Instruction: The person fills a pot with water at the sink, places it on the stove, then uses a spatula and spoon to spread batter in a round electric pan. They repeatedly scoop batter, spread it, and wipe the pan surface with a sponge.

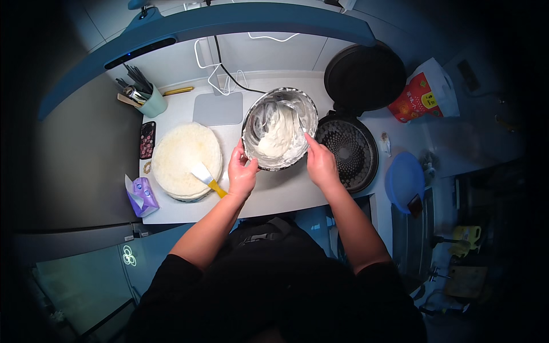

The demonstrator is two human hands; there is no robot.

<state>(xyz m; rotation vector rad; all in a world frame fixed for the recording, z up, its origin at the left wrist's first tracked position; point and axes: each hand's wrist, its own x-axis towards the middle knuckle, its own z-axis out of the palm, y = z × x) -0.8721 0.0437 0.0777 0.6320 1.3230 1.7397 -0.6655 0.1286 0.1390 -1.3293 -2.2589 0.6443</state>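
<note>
My left hand (242, 171) grips the near left rim of a metal mixing bowl (258, 118), which is tilted towards me above the counter. Sticky white dough (278, 135) lies in the bowl and is smeared over its inner wall. At the bowl's right side, my right hand (322, 165) holds a thin utensil (302, 124) that reaches into the dough; its working end is hidden. Left of the bowl is a stack of round pale flatbreads (180, 154). A scraper with a yellow handle (216, 187) rests across the stack's edge, close to my left wrist.
An open black electric griddle (343, 150) stands right of the bowl, its lid (364, 79) raised. Beyond are a red and white bag (422, 94) and a blue basin (403, 182). Leftward are a utensil cup (154, 105), a phone (147, 139) and a purple tissue pack (143, 196). A lamp bar (257, 19) arches overhead.
</note>
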